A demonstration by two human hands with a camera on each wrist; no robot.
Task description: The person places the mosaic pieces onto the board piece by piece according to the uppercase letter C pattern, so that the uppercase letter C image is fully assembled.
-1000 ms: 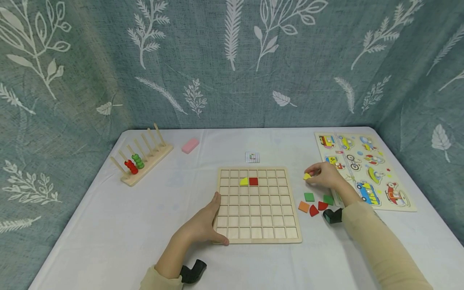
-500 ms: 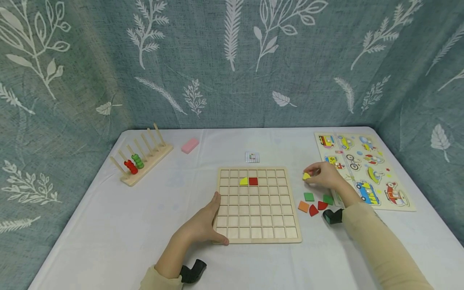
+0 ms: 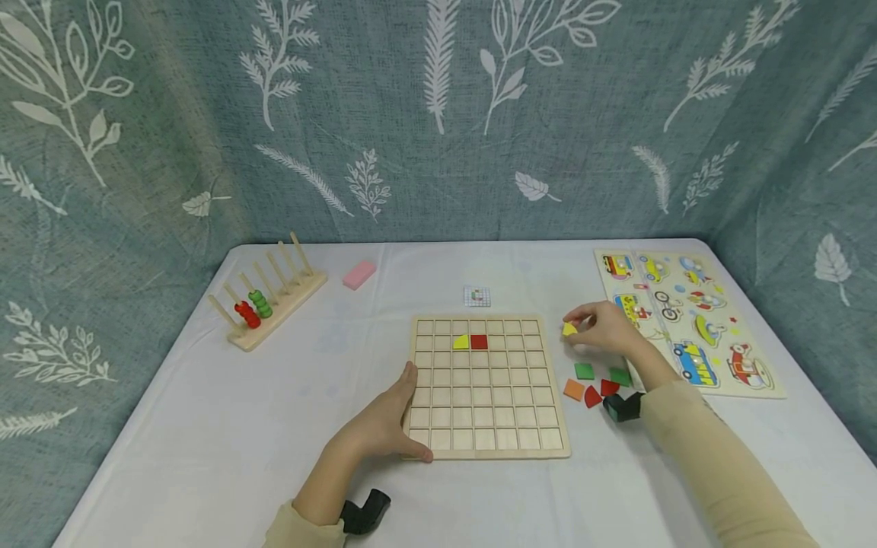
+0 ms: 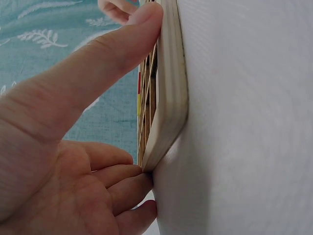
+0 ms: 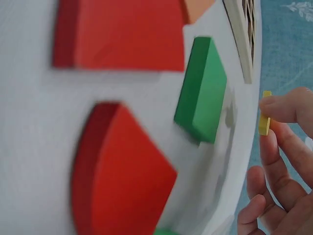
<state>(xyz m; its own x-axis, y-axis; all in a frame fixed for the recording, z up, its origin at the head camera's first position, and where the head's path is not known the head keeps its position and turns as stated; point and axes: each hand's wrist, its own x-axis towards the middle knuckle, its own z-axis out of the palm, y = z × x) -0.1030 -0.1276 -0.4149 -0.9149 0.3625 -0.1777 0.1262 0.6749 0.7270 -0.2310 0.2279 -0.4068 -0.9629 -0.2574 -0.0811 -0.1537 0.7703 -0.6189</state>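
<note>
My right hand (image 3: pixel 606 327) pinches a small yellow piece (image 3: pixel 569 329) between thumb and fingers, just right of the gridded wooden board (image 3: pixel 488 455). In the right wrist view the yellow piece (image 5: pixel 265 113) shows edge-on, raised off the cloth. My left hand (image 3: pixel 380 422) is spread at the board's near left corner, thumb along the front edge and fingers against the left side. A yellow quarter-round piece (image 3: pixel 462 342) and a red square (image 3: pixel 479 342) sit side by side in the board's second row. Below my right hand lie green pieces (image 3: pixel 585 371), red quarter-rounds (image 3: pixel 592 396) and an orange square (image 3: pixel 573 390).
A small printed pattern card (image 3: pixel 476 297) lies behind the board. The pegged bead stand (image 3: pixel 281 312) and a pink block (image 3: pixel 359 275) are at the back left. A vehicle picture puzzle board (image 3: pixel 726 335) lies on the right, partly under the right arm.
My right hand has shifted slightly left, toward the board, carrying the yellow piece. The left hand and the board stay where they were.
</note>
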